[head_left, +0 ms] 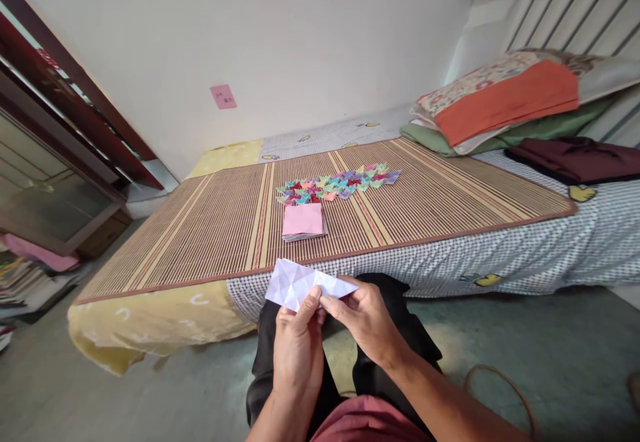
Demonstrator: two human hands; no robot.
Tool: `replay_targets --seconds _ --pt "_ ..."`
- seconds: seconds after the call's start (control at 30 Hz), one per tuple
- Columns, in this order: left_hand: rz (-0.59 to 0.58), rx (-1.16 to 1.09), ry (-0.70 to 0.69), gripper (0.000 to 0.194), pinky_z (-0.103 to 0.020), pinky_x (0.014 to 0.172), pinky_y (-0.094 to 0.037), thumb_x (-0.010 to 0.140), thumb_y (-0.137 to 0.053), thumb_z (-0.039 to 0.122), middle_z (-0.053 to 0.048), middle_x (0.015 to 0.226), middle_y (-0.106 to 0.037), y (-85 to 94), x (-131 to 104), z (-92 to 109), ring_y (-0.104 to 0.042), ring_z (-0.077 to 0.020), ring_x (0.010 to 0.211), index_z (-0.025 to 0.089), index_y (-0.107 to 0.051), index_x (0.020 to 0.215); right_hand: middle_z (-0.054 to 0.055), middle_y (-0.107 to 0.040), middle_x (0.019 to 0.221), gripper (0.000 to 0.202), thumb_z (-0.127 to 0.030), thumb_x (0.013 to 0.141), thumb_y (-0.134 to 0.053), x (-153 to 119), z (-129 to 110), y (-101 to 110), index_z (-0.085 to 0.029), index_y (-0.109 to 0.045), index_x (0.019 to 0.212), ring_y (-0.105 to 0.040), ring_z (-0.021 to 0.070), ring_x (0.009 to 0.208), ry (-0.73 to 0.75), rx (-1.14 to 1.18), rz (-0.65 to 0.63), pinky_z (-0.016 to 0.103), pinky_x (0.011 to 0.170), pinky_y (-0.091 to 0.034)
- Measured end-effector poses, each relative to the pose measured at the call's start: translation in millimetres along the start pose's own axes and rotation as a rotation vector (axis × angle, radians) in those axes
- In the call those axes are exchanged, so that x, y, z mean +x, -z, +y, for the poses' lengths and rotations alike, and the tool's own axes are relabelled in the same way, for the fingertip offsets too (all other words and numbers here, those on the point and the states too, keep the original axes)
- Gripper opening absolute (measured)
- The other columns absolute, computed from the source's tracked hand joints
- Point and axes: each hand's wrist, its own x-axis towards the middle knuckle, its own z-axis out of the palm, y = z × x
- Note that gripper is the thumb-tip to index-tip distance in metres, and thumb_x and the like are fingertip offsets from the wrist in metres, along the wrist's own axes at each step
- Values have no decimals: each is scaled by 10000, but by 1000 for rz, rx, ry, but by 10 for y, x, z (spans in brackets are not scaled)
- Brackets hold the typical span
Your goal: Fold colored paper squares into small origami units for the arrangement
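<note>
A pale lilac sheet of origami paper (pixel 293 283), marked with crease lines and partly folded to a point at its right end, is held above my lap. My left hand (pixel 299 335) pinches its lower middle, thumb on top and fingers underneath. At the right part my right hand (pixel 367 319) grips the same paper, its thumb close to the left thumb. Beyond them a stack of square paper (pixel 303 221), pink on top, lies on the woven mat. Several small folded paper pieces (pixel 340 183) in many colours stand in rows behind the stack.
The striped woven mat (pixel 220 229) covers a bed with checked and yellow cloth. Folded bedding with an orange piece (pixel 510 99) and a dark maroon cloth (pixel 575 160) lie at the right. A wooden cabinet (pixel 45 175) stands left. A pink note (pixel 223 97) is on the wall.
</note>
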Motion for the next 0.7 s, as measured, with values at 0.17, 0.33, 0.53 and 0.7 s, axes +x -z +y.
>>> replay_targets --seconds 0.17,0.33,0.53,0.7 --pt "-51 103 -68 328 -205 571 -464 649 -980 282 26 637 -590 38 -21 -11 -489 -91 593 134 -687 652 7 -628 657 289 -413 917 -698 -45 -11 48 -188 -648 741 -562 161 599 20 -98 34 268 574 -489" --pt "-78 154 -92 346 -209 565 -456 649 -985 288 18 671 -588 50 -32 34 -476 -99 615 137 -676 683 -63 -355 572 404 -417 933 -658 -80 -80 152 -220 -468 635 -332 107 531 77 -239 72 246 488 -279" --pt "-103 200 -100 382 -209 555 -436 685 -965 309 22 639 -549 59 -39 62 -460 -101 607 147 -622 637 -45 -406 589 368 -390 947 -618 -108 -123 322 -215 -513 640 -374 121 550 122 -295 91 260 518 -305" --pt "-40 223 -115 431 -213 541 -419 611 -996 344 29 619 -543 81 8 80 -450 -96 582 153 -610 610 -22 -498 602 370 -408 949 -620 -72 -221 512 -210 -558 642 -451 137 557 136 -265 164 260 527 -375"
